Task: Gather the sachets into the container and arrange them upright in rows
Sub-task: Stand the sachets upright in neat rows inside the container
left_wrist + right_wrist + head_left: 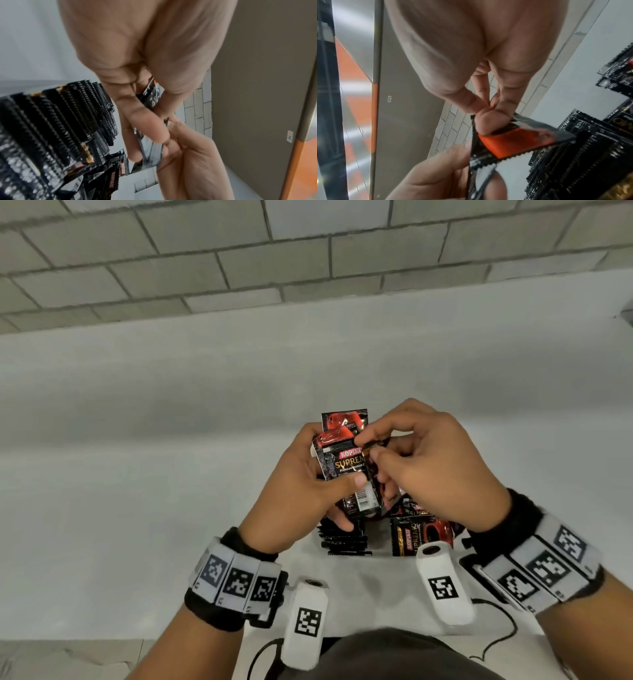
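Observation:
Above a white container, my left hand grips a small bundle of black-and-red Kopiko sachets, thumb across the front one. My right hand pinches the top right edge of one sachet in that bundle between thumb and forefinger. The right wrist view shows this pinch on the sachet's orange-and-black corner. In the left wrist view my left thumb presses on the held sachets. Below the hands a row of upright sachets stands in the container. Loose sachets lie to its right.
The container sits on a white table against a grey tiled wall. White wrist cameras with marker bands ride on both wrists, and a black cable trails at the near edge. The upright row's serrated tops fill the left wrist view's lower left.

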`<state>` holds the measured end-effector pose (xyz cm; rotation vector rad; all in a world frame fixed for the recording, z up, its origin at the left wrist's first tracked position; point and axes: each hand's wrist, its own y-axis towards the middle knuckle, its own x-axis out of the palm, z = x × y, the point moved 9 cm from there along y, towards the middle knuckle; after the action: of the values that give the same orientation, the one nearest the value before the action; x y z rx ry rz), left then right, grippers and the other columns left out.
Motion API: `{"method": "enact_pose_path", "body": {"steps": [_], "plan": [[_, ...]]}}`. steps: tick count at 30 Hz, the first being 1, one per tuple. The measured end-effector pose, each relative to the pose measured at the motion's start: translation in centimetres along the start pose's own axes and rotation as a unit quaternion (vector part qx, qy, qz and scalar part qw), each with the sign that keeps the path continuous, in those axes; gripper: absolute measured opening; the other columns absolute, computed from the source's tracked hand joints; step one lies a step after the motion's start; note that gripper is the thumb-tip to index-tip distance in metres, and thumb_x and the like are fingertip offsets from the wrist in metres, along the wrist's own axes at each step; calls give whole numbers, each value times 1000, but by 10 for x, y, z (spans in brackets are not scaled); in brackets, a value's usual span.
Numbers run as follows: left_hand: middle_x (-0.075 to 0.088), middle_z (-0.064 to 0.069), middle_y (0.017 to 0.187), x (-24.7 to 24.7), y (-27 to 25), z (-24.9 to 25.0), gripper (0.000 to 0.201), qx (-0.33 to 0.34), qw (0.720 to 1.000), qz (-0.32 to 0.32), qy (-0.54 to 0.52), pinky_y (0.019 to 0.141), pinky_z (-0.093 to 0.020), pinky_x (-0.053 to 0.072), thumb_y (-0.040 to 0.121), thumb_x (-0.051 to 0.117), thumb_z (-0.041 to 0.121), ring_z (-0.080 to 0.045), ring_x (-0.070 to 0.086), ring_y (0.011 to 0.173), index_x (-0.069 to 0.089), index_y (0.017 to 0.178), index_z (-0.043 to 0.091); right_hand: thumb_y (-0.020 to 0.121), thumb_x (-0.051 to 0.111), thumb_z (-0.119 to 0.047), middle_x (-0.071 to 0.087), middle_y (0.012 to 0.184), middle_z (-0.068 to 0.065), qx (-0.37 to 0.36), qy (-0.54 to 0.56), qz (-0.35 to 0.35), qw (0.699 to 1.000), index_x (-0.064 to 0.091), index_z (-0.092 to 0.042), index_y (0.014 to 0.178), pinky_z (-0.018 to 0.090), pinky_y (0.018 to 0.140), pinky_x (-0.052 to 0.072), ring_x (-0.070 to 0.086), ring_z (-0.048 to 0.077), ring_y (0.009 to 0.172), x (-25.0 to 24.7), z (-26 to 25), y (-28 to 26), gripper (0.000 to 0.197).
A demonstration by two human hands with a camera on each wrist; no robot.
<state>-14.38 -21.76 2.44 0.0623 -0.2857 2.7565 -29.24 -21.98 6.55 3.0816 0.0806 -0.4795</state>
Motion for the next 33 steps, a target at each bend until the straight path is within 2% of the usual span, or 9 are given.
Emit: {"method": "enact_pose_path", "body": {"steps": [4, 6, 8, 12, 16, 19, 22, 26, 33], "plan": [[74, -11, 106, -6, 1, -1, 53, -4, 999, 34, -34, 46, -33, 58, 87, 74, -1, -33, 76, 84, 48, 130, 15, 84, 76, -10, 59, 108, -10, -44, -114, 1, 992, 73, -27, 85, 26, 58, 55, 65, 17, 53, -6, -7, 5, 17], [72, -14, 112, -9, 1, 0, 49, -4, 998, 35, -45, 49, -36, 59, 90, 72, -1, -36, 75, 89, 48, 130, 15, 85, 76, -15, 68, 93, -11, -44, -173, -15, 984, 69, -29, 85, 17, 60, 45, 61, 12, 52, -10, -5, 8, 16], [71, -17, 116, -15, 2, 0, 46, -5, 998, 36, -53, 50, -37, 60, 92, 68, -3, -38, 75, 89, 47, 130, 13, 88, 73, -16, 70, 79, -12, -30, -186, -19, 982, 65, -30, 85, 20, 60, 45, 64, 10, 56, -17, -2, 11, 17], [68, -27, 119, -40, 1, 3, 44, 2, 997, 64, -46, 52, -37, 61, 95, 65, -2, -51, 73, 80, 44, 132, 11, 87, 76, -12, 73, 83, -9, -10, -171, -11, 985, 68, -28, 85, 35, 69, 60, 71, 14, 63, -38, 2, 14, 18], [68, -27, 119, -62, -2, 4, 42, 0, 994, 99, -51, 52, -36, 61, 95, 65, -2, -51, 74, 80, 47, 130, 11, 84, 80, -11, 76, 73, -4, 35, -175, -62, 982, 74, -24, 85, 22, 72, 58, 74, 9, 62, -37, 12, 10, 14], [70, -26, 117, -65, -4, 3, 40, 1, 993, 99, -57, 53, -35, 61, 95, 65, -2, -51, 73, 80, 47, 128, 11, 79, 84, -17, 73, 68, -13, 40, -229, -97, 968, 75, -28, 79, 16, 64, 55, 69, 4, 59, -21, 25, 8, 15], [70, -25, 117, -63, -5, 0, 40, 0, 994, 94, -48, 54, -36, 61, 95, 65, -1, -50, 74, 80, 47, 128, 12, 80, 84, -24, 70, 73, -16, -11, -333, -106, 937, 73, -30, 81, 19, 67, 52, 64, -1, 65, -9, 28, 7, 12], [67, -27, 119, -61, -7, -4, 39, -7, 995, 91, -36, 54, -36, 61, 96, 65, -1, -49, 74, 82, 47, 128, 11, 78, 84, -20, 58, 78, -13, -68, -374, -113, 918, 63, -24, 73, 31, 71, 52, 57, 8, 72, 3, 23, 9, 22], [70, -26, 116, -55, -10, -1, 42, -25, 996, 68, -58, 56, -36, 62, 95, 64, -3, -49, 74, 81, 47, 130, 11, 81, 82, -24, 59, 65, -11, -65, -381, -168, 907, 57, -24, 70, 15, 61, 41, 57, 3, 65, 23, 28, 12, 27]]}}
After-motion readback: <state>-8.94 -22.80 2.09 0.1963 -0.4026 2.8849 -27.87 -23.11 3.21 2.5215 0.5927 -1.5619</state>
